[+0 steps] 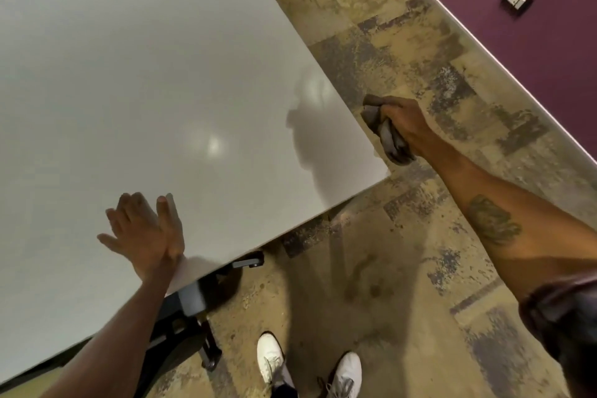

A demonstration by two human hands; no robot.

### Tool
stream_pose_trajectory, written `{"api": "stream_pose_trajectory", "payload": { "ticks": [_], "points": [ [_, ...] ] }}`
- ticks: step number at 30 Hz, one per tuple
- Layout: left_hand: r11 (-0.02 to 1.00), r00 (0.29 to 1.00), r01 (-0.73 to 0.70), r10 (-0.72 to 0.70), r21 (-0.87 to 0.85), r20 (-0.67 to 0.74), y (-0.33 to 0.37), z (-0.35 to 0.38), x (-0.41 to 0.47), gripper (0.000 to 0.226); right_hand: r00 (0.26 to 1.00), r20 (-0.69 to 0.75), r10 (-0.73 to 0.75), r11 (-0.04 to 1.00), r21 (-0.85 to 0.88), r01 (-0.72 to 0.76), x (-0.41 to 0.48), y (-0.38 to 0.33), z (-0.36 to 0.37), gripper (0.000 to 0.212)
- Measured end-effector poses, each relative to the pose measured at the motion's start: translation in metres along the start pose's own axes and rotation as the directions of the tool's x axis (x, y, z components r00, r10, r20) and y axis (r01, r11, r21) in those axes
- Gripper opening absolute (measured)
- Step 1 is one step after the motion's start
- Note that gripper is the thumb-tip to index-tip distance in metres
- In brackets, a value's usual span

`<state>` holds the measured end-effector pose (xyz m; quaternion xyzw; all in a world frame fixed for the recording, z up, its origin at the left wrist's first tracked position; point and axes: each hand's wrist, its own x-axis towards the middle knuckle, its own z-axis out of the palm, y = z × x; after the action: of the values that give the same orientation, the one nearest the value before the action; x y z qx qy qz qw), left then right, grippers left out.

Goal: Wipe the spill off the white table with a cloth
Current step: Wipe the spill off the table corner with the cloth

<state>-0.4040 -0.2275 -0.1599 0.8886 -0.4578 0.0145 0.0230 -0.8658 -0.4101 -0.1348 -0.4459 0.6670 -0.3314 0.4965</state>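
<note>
The white table [155, 84] fills the left and middle of the head view, its top glossy with light reflections; no spill shows on it. My left hand [145, 233] lies flat near the table's front edge, fingers spread, holding nothing. My right hand [405, 124] is just past the table's right edge, over the floor, gripping a bunched grey cloth [386, 134] that hangs below the fist. The cloth is off the tabletop, close to the table's right corner.
A dark chair base with casters [197, 326] sits under the table's front edge. My white shoes [271, 359] stand on the mottled carpet. A purple wall [517, 52] with a socket plate [516, 1] runs along the right.
</note>
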Motion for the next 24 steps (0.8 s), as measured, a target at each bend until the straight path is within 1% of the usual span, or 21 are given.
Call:
{"api": "stream_pose_trajectory", "payload": {
  "ticks": [2,4,5,7,8,9,12,15,18,20,24],
  "points": [
    [1.0,0.999,0.022,-0.022,-0.016,-0.024,0.002,0.0,0.002,0.055,1.0,0.009,0.009,0.999,-0.042,-0.008,0.022,-0.007,0.009,0.044],
    [1.0,0.999,0.017,-0.018,-0.02,-0.035,0.0,0.004,0.004,0.054,0.998,-0.038,0.05,0.996,-0.076,-0.052,0.041,-0.015,0.017,0.043],
    [1.0,0.999,0.012,-0.012,-0.023,-0.037,-0.001,0.005,0.005,0.054,0.997,-0.052,0.059,0.996,-0.066,-0.062,0.049,-0.02,0.022,0.042],
    [0.999,0.999,0.011,-0.012,-0.033,-0.03,-0.004,0.008,0.006,0.057,0.997,-0.024,0.067,0.997,0.04,-0.066,0.063,-0.029,0.031,0.039],
    [0.999,1.0,0.015,-0.016,-0.034,-0.026,-0.005,0.009,0.007,0.058,0.998,-0.012,0.059,0.994,0.088,-0.057,0.067,-0.034,0.038,0.041],
    [0.999,0.999,0.024,-0.024,-0.042,-0.022,-0.005,0.01,0.007,0.06,0.999,-0.001,0.043,0.994,0.101,-0.043,0.071,-0.04,0.044,0.044],
    [0.996,0.999,0.036,-0.039,-0.08,-0.03,-0.007,0.016,0.008,0.06,1.0,-0.016,-0.011,1.0,-0.014,0.011,0.081,-0.055,0.06,0.047],
    [0.997,0.999,0.032,-0.035,-0.071,-0.029,-0.01,0.02,0.01,0.06,1.0,0.02,-0.017,0.998,-0.063,0.018,0.087,-0.063,0.069,0.046],
    [0.995,0.999,0.039,-0.041,-0.094,-0.024,-0.009,0.02,0.009,0.061,0.993,0.115,-0.032,0.995,-0.093,0.043,0.086,-0.063,0.066,0.046],
    [0.992,0.999,0.038,-0.04,-0.121,-0.016,-0.009,0.019,0.008,0.064,0.987,0.152,-0.054,0.994,-0.082,0.067,0.084,-0.063,0.065,0.046],
    [0.987,0.999,0.036,-0.036,-0.157,0.001,-0.008,0.015,0.006,0.067,0.987,0.151,-0.062,0.998,-0.006,0.064,0.082,-0.06,0.068,0.044]
  ]
}}
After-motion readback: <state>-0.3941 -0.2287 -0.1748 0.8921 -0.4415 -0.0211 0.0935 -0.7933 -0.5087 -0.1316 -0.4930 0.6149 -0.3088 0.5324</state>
